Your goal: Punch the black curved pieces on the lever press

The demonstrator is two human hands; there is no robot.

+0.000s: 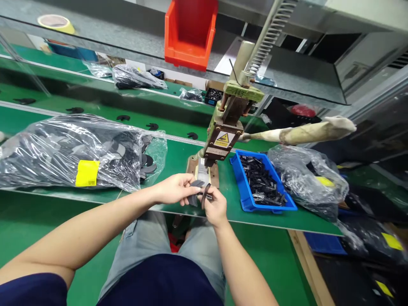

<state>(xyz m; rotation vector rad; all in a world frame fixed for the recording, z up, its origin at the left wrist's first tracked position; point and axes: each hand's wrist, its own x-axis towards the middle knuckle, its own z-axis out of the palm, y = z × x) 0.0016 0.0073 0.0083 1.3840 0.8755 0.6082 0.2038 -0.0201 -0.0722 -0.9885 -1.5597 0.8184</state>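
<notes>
In front of the hand press, my left hand pinches a dark grey curved plastic piece. My right hand is closed on a thin dark curved piece, held close against the first one. Whether the two pieces are joined cannot be made out. Both hands are just short of the press's base plate. Left of them, a clear plastic bag of similar grey curved pieces lies with its mouth toward the press. To the right stands a blue bin of small black parts.
The press lever sticks out to the right above another plastic bag. Several dark curved pieces lie in a row on the green surface behind. An orange bin and a tape roll are on the shelf above.
</notes>
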